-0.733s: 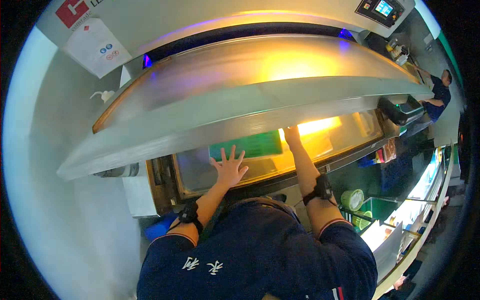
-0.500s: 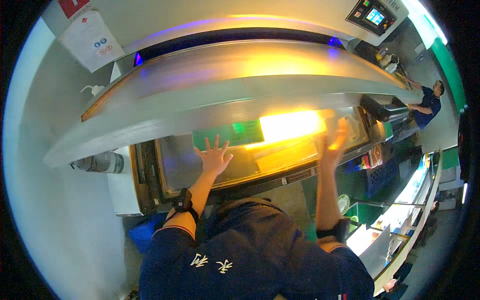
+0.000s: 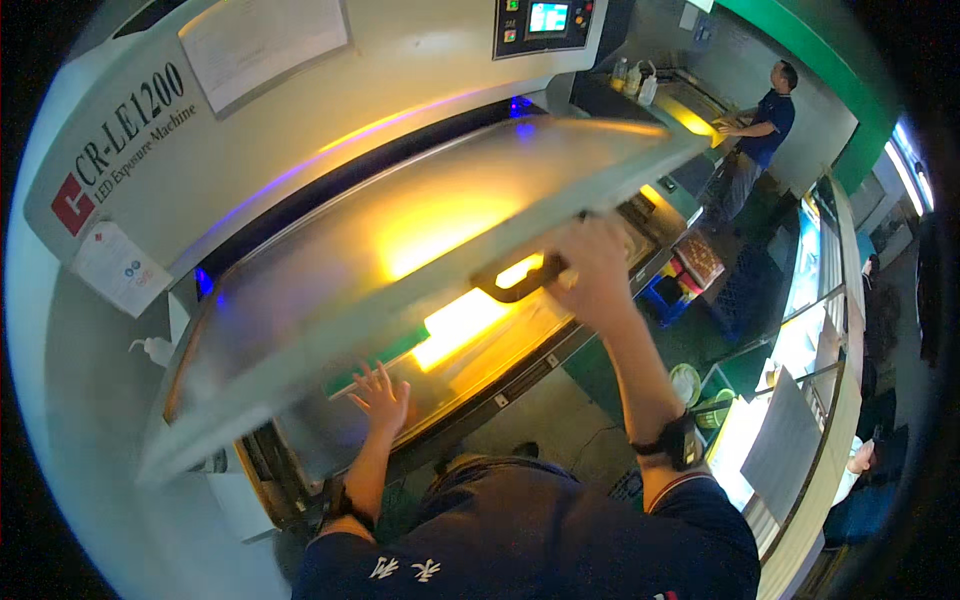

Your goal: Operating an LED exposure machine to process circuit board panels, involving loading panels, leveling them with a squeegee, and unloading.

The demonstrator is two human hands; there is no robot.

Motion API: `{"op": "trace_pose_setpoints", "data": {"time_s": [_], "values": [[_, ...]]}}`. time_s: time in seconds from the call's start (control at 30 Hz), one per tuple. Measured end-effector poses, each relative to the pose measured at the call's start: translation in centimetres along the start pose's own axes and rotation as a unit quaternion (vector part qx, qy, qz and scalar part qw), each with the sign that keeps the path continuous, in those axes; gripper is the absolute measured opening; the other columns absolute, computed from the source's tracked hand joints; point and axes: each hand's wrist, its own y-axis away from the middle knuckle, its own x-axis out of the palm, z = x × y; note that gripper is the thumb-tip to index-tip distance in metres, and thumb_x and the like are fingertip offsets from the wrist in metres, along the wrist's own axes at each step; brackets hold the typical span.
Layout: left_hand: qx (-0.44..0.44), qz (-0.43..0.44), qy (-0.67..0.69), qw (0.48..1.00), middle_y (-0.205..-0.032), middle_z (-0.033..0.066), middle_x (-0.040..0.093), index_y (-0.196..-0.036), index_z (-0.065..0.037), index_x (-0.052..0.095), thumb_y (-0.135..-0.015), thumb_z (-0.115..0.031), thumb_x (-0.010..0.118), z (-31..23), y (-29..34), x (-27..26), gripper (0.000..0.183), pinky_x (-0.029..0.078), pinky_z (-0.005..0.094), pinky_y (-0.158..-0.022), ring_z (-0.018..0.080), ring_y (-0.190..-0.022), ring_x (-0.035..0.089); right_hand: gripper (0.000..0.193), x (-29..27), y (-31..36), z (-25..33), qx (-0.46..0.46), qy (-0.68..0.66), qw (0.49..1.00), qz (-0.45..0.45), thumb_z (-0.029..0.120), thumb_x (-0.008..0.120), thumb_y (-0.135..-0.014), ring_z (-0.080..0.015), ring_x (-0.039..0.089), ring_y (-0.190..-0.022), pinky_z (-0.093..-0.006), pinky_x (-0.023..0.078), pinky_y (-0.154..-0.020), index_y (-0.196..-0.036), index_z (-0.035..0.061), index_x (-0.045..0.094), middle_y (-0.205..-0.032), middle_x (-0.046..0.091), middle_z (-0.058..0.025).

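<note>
A large framed lid [image 3: 350, 300] of a machine is tilted up over a glass bed [image 3: 415, 425]. My right hand [image 3: 592, 268] is closed at the right end of a dark loop handle [image 3: 515, 278] on the lid's front edge; it is slightly blurred. Under the lid, my left hand [image 3: 382, 402] has its fingers spread, beside a green sheet [image 3: 405, 347] and low over the bed. A bright yellow glare [image 3: 465, 325] lies on the bed to the right of that sheet, with a yellowish sheet [image 3: 515, 350] in front of it.
The machine's control panel [image 3: 545, 25] is above the lid. A co-worker [image 3: 770, 120] stands at another bench at the far right, near white bottles [image 3: 648, 88]. To my right are a lit table [image 3: 735, 440], a green bin [image 3: 715, 400] and a blue crate [image 3: 670, 300].
My view has turned to the right. My right hand has gone from above the bed to the lid's handle. My left hand stays spread near the green sheet, which the lid now covers more.
</note>
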Motion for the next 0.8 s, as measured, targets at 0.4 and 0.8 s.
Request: {"op": "trace_pose_setpoints", "data": {"time_s": [0.4, 0.8], "values": [[0.287, 0.522, 0.35, 0.723, -0.151, 0.0122, 0.039, -0.144, -0.012, 0.044, -0.101, -0.042, 0.042, -12.5, 2.5, -2.6, 0.052, 0.028, 0.0397, -0.114, 0.0278, -0.137, 0.038, 0.051, 16.2, 29.2, -2.2, 0.107, 0.101, 0.727, 0.671, 0.06, 0.076, -0.067, -0.0314, 0.069, -0.084, -0.0421, 0.054, -0.072, -0.087, 0.0126, 0.074, -0.084, 0.071, -0.0111], [0.003, 0.038, -0.116, 0.993, -0.16, 0.0016, 0.02, -0.15, -0.024, 0.033, -0.091, -0.06, 0.044, 7.8, 2.1, -2.8, 0.07, 0.01, 0.0738, -0.108, 0.041, -0.145, 0.015, 0.051, 18.8, 30.2, -2.1, 0.12, 0.115, 0.684, 0.711, 0.056, 0.077, -0.068, -0.0313, 0.068, -0.094, -0.0399, 0.053, -0.081, -0.099, 0.0149, 0.074, -0.094, 0.072, -0.0109]]}}
